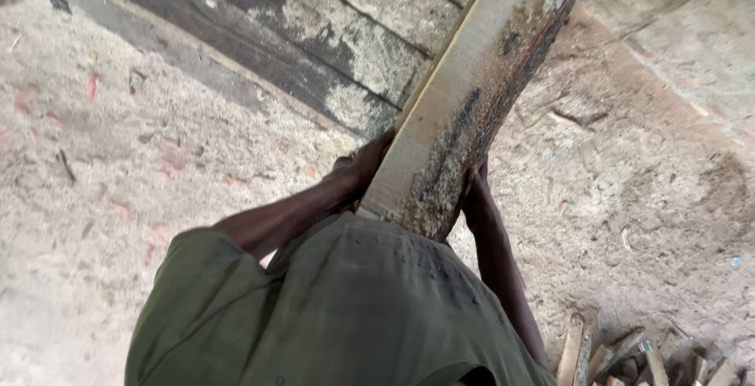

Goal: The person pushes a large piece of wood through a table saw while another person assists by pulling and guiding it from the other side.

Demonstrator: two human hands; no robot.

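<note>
Rough-sawn pale timber beam (464, 95), dark-stained, running from centre to one o'clock, is clasped at its near end between left hand (366, 164) and right hand (476, 197), judged mid-carry; steady balance is called for.

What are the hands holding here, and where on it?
Both hands grip a rough wooden plank at its near end: left hand on its left edge, right hand on its right edge.
</note>
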